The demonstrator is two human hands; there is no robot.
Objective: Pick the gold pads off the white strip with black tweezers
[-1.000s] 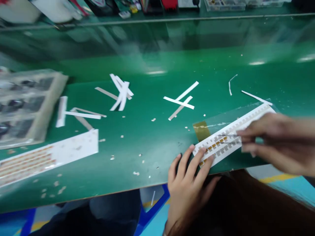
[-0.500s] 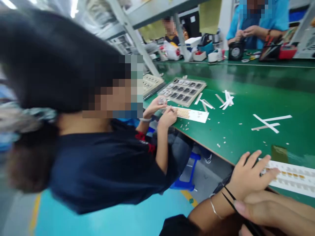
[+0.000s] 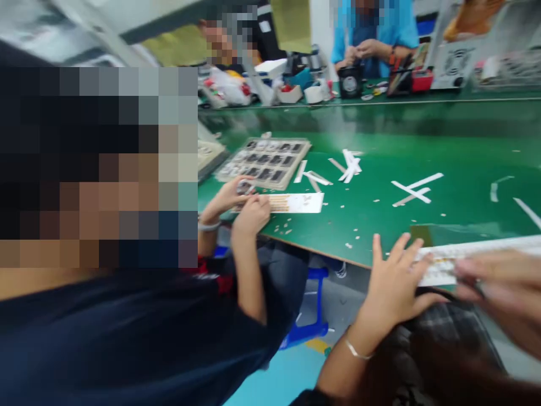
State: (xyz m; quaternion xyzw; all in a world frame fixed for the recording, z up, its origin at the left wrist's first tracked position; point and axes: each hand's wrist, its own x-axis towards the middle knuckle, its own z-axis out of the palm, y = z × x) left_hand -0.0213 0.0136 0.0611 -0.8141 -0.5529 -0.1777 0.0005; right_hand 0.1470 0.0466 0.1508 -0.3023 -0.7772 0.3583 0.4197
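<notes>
The right hand (image 3: pixel 511 293) has swung over to the strip (image 3: pixel 442 272) at the surface's (image 3: pixel 380 219) edge, its fingers too blurred to tell, joining the left hand (image 3: pixel 393 285), fingers spread, so both seem busy there.

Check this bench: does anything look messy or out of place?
Yes: white strips lie loose, crossed at odd angles on the green bench, and tiny pale scraps are scattered untidily toward its front edge, left of the left hand.
</notes>
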